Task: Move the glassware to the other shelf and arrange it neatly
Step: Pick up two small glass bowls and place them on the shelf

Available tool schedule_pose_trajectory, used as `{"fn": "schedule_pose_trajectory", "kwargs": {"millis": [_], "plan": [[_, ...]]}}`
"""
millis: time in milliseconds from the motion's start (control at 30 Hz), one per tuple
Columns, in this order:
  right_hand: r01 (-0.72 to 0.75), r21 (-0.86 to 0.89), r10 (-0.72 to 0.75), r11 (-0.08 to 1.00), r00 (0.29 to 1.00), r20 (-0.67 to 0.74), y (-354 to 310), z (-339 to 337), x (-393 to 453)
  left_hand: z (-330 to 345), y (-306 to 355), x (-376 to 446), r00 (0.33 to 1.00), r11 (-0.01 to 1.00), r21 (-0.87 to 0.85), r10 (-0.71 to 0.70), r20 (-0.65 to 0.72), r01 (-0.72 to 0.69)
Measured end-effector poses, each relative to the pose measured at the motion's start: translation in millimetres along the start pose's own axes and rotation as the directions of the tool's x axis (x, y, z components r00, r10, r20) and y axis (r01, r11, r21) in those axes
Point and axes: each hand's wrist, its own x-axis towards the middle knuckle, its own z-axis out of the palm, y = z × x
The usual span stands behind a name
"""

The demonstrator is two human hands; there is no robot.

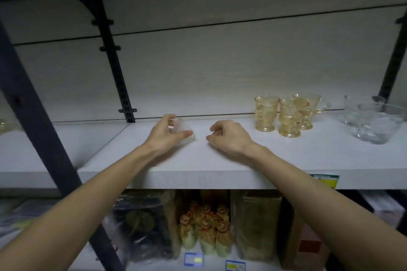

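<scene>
My left hand (164, 133) is closed around a small clear textured glass (184, 131), which rests tilted on the white shelf (220, 160). To its right my right hand (226, 136) hovers just over the shelf with fingers curled and nothing visible in them. Three amber footed glasses (286, 114) stand grouped at the back right, one with a handle. Clear glass bowls (374, 121) sit at the far right. Another amber piece (3, 125) shows at the far left edge.
A black upright (114, 61) splits the shelf bays, and a thick black diagonal post (33, 127) crosses the left. Below are packaged goods: a dark wrapped item (143, 224), yellow figurines (207, 231) and boxes (257, 224), with price tags on the shelf edges.
</scene>
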Motion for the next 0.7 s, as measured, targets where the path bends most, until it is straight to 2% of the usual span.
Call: {"fn": "schedule_pose_trajectory", "kwargs": {"millis": [133, 267, 433, 533, 700], "plan": [[-0.037, -0.068, 0.036, 0.997, 0.999, -0.022, -8, 23, 28, -14, -24, 26, 0.988, 0.996, -0.009, 0.088, 0.124, -0.088], [-0.108, -0.097, 0.097, 0.989, 0.989, -0.113, -6, 31, 41, -7, -29, 48, 0.991, 0.992, -0.007, 0.127, 0.034, -0.127], [-0.181, -0.128, 0.148, 0.975, 0.961, -0.235, 7, 29, 43, 12, -27, 69, 0.985, 0.985, 0.055, 0.161, 0.064, -0.165], [-0.188, -0.174, 0.143, 0.967, 0.96, -0.242, 6, 29, 39, 17, -21, 69, 0.974, 0.965, 0.144, 0.209, 0.084, -0.22], [-0.154, -0.283, 0.097, 0.947, 0.974, -0.207, -2, 26, 31, 3, -13, 49, 0.969, 0.93, 0.279, 0.211, 0.127, -0.239]]}}
